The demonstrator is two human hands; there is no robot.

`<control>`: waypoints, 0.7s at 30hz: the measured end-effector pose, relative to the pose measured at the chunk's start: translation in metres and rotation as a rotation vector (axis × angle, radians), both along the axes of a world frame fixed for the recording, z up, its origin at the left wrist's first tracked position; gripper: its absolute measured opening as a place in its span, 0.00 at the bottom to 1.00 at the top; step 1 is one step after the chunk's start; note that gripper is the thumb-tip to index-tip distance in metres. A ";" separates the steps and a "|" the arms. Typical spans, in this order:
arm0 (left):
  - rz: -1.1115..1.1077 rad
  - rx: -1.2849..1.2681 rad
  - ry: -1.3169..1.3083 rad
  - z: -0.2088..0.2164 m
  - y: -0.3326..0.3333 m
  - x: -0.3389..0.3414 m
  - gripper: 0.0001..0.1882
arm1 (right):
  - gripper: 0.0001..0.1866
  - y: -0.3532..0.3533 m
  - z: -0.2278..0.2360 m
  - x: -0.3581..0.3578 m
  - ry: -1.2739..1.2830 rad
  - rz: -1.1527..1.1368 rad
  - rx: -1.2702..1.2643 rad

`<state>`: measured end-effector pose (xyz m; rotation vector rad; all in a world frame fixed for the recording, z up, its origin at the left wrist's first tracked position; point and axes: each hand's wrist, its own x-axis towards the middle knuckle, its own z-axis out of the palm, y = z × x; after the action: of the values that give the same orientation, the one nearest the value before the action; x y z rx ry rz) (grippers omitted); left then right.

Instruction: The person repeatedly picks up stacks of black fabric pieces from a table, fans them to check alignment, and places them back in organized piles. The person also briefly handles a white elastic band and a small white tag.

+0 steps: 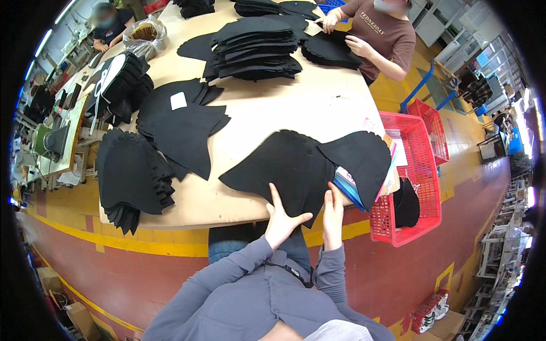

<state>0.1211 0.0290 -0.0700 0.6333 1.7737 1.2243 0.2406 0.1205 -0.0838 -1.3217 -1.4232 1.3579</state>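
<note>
A black, leaf-shaped cut piece of fabric-like material [284,165] lies at the table's near edge, with more layers showing along its right side. My left hand [282,220] rests at its lower edge, index finger stretched over the surface and thumb spread to the right. Beside the right edge of the same piece, my right hand [334,216] touches it with fingers stretched upward. Another black cut piece [361,162] lies to the right, over a blue folder-like item [348,187]. What my fingertips touch underneath is hidden.
Stacks of black cut pieces [131,173] stand at the table's left, with a taller stack [256,48] farther back. A red plastic basket [406,238] is by the right corner. Across the table, a person in a brown shirt [387,28] handles black pieces.
</note>
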 end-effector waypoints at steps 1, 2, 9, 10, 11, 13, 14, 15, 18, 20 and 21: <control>-0.057 -0.079 -0.051 -0.002 0.002 -0.001 0.73 | 0.27 -0.005 -0.002 0.000 -0.059 -0.024 -0.068; -0.071 -0.033 -0.111 -0.003 0.000 -0.004 0.70 | 0.30 -0.007 -0.010 0.000 0.077 -0.061 -0.147; 0.386 0.289 -0.698 -0.011 -0.009 -0.018 0.48 | 0.39 0.025 -0.024 0.007 0.175 -0.130 -0.339; 0.425 0.297 -0.712 -0.013 -0.009 -0.017 0.45 | 0.35 0.040 -0.016 0.010 0.156 0.060 -0.404; 0.464 0.316 -0.724 -0.011 -0.004 -0.015 0.42 | 0.36 0.043 -0.020 0.005 0.131 0.066 -0.303; 0.510 0.330 -0.741 -0.018 -0.003 -0.013 0.37 | 0.38 0.047 -0.031 -0.012 0.083 0.091 -0.098; 0.537 0.335 -0.740 -0.036 -0.005 -0.014 0.34 | 0.39 0.041 -0.015 -0.024 0.110 0.100 -0.136; 0.565 0.345 -0.738 -0.038 -0.006 -0.015 0.31 | 0.42 0.037 -0.012 -0.032 0.168 0.132 -0.152; 0.606 0.394 -0.843 -0.059 -0.004 -0.018 0.29 | 0.47 0.011 -0.009 -0.059 0.149 0.168 -0.079; 0.647 0.395 -0.821 -0.048 -0.001 -0.022 0.30 | 0.46 0.008 -0.015 -0.069 0.263 0.161 -0.137; 0.586 0.380 -0.862 -0.041 -0.003 -0.029 0.28 | 0.46 0.005 -0.013 -0.077 0.351 0.141 -0.151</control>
<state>0.0923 0.0258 -0.1108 -0.2569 1.0019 1.8826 0.1639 0.1259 -0.0966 -1.0238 -1.2094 1.7235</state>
